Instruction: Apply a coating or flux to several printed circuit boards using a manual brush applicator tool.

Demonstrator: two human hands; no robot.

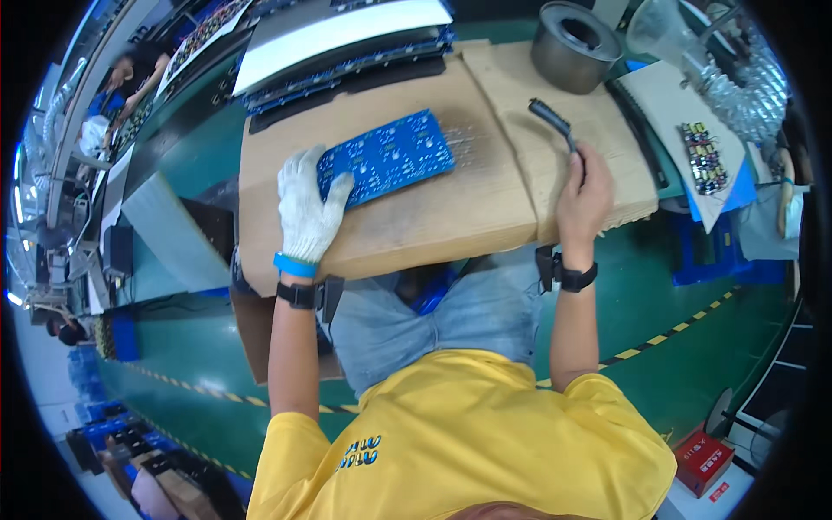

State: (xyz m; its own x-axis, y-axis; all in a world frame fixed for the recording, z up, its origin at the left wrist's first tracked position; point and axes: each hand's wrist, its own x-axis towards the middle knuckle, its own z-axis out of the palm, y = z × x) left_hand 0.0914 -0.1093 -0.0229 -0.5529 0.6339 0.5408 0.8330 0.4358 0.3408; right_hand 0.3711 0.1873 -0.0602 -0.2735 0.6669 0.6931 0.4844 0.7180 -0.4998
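Blue board (386, 156) pinned flat on a wooden board, tool held beside it.

The blue board lies on the left half of the wooden board (416, 217), which rests over the person's lap. The left hand (308, 208), in a white glove, presses on the blue board's lower left corner, fingers spread flat and closed on nothing. To the right of the blue board, well apart from it, the bare right hand (585, 199) has its grip clamped on the handle of a dark tool (555, 121), whose head points up and away over the wood's right half. Beyond the blue board, a stack of boards (347, 61) lies under a white sheet. Up and right of it stands a grey metal pot (574, 48). Further right, a small component board (704, 158) lies on white card.
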